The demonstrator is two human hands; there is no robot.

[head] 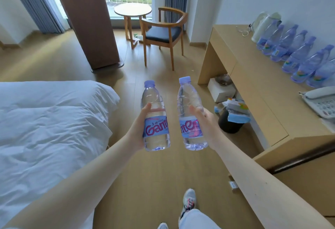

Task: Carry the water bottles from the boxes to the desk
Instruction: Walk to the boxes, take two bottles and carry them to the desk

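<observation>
Two bottles aloft over the floor! The left hand [140, 129] wraps the left bottle [156, 120] at its label, upright. Just beside it is the right bottle [190, 116], upright too, clasped by the right hand [205, 124]. Across on the desk [244, 60], a row of bottles [290, 53] crowds the back edge, and one careless nudge while setting these down could topple that line like dominoes. Both hands' fingers sit unseen behind the plastic, the boxes are out of view, and the row runs off the right side.
</observation>
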